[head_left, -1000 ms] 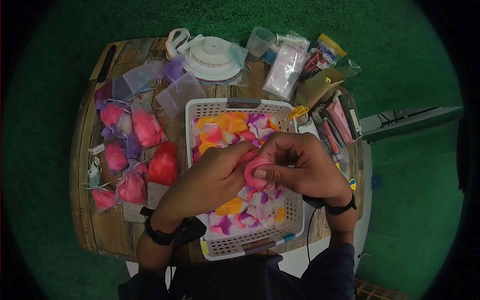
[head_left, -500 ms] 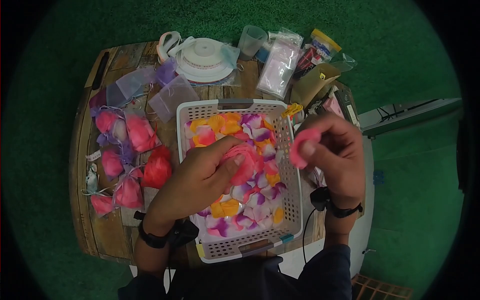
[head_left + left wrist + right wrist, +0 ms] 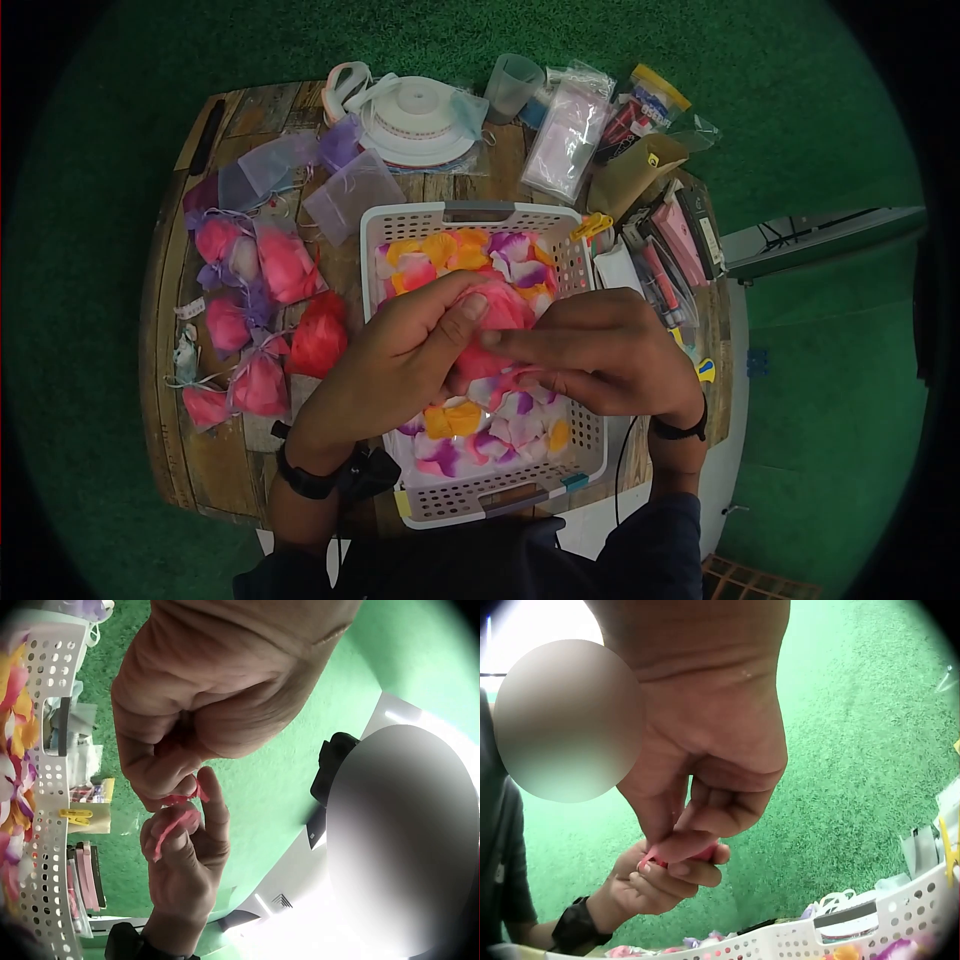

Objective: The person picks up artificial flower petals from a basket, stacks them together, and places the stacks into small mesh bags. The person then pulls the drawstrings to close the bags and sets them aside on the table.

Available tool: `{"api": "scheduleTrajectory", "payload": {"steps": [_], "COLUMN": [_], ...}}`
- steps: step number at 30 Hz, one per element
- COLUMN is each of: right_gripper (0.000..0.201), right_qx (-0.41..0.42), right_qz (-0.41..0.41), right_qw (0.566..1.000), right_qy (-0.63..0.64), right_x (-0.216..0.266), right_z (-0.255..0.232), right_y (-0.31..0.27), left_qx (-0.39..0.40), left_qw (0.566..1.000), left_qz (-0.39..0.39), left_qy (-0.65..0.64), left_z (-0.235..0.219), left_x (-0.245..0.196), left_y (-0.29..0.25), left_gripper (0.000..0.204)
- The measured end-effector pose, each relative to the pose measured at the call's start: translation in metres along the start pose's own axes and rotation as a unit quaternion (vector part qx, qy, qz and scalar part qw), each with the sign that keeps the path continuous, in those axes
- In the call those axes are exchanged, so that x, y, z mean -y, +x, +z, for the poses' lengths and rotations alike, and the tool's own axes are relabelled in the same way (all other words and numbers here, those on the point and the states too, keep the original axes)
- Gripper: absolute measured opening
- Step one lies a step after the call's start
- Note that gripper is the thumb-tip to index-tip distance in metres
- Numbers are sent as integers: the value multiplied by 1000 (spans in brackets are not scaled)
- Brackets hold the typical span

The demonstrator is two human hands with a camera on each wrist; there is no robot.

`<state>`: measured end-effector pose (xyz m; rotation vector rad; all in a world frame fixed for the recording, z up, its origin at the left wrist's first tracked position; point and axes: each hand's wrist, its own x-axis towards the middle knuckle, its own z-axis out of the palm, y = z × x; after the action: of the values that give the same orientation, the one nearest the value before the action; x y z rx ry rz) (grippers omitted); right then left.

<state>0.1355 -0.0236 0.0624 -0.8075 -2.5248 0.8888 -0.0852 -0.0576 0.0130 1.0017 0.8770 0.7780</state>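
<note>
In the head view my left hand (image 3: 400, 345) grips a bunch of pink artificial petals (image 3: 503, 305), its thumb lying across them. My right hand (image 3: 620, 350) is right beside it, fingertips at the bunch, pinching a pink petal (image 3: 176, 825) by the edge; in the left wrist view this petal shows between thumb and fingers. Both hands are over a white perforated basket (image 3: 585, 375). Inside lie loose artificial petals (image 3: 520, 430) in purple-white, orange and pink. The left palm hides part of the bunch.
Filled pink organza pouches (image 3: 260, 380) and a red one (image 3: 318, 335) lie left of the basket, with flat lilac bags (image 3: 352, 195) above. Behind stand a white ribbon roll (image 3: 415, 120), a plastic cup (image 3: 515, 88) and clear packaging (image 3: 570, 140). A yellow clip (image 3: 593, 226) is at the basket's corner.
My right hand drew away to the right with a pink petal, then came back to the bunch in the left hand. The left hand keeps its hold, now more over the bunch.
</note>
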Motion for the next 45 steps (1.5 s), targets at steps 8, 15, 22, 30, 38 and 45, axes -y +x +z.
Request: {"api": "scheduleTrajectory", "payload": {"steps": [8,15,22,30,38,45], "right_gripper": [34,42,40,38,25,19], "right_qx": [-24,-3,-31,-36,-82,-65], "right_qz": [-132,-37,-50,-41,61,-67], "right_qw": [991,991,997,998,988,991], "right_qy": [-18,-130,-52,-40,119,97], "right_x": [-6,14,2,-1,6,15], "right_z": [5,2,7,8,9,-1], "right_y": [0,4,4,5,-8,4], "left_qx": [24,-17,13,64,51,46], "left_qw": [998,999,993,991,992,997], "left_qz": [13,-2,12,23,42,44], "left_qy": [-56,-47,-115,-111,-105,-35], "left_z": [-2,3,0,-7,-8,-8], "left_x": [-1,0,-3,-6,0,2], "left_y": [-1,-2,-3,-4,-4,0], "left_gripper": [36,39,42,36,34,30]}}
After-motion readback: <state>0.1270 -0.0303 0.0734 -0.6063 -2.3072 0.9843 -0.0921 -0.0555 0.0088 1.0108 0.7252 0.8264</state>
